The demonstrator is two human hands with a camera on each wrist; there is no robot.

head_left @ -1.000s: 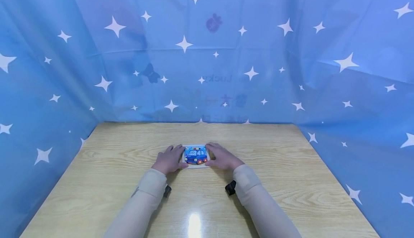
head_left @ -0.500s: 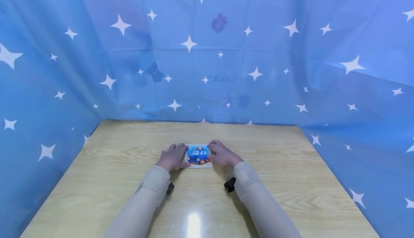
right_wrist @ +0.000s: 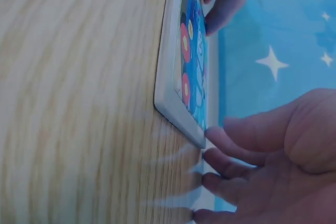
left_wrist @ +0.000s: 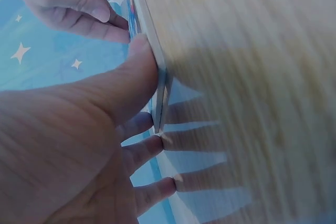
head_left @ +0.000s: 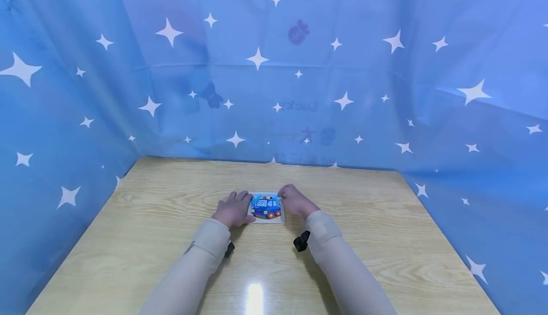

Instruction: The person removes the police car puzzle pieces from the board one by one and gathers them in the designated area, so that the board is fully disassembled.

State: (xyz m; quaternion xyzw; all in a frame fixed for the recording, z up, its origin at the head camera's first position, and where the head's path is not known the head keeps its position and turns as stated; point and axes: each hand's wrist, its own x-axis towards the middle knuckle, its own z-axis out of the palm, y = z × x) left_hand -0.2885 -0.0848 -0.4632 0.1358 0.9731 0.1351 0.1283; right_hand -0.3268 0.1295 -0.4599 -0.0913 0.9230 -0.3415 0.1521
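A small flat jigsaw puzzle board with a blue cartoon car and a pale frame lies on the wooden table. My left hand holds its left end in the head view. The left wrist view shows the thumb against the near edge, with the other fingertips down on the table around the far side. At the far right corner is my right hand. Its index fingertip touches the corner or lies right beside it in the right wrist view, while the thumb is lifted off the board.
The wooden table reaches out around both hands. Blue star-printed cloth hangs behind it and along both sides. A black wrist camera sits under the right cuff, and another one under the left.
My right thumb has left the board's near edge, and the right hand has drawn in toward the far right corner. The left hand keeps its hold. The head view has shifted slightly.
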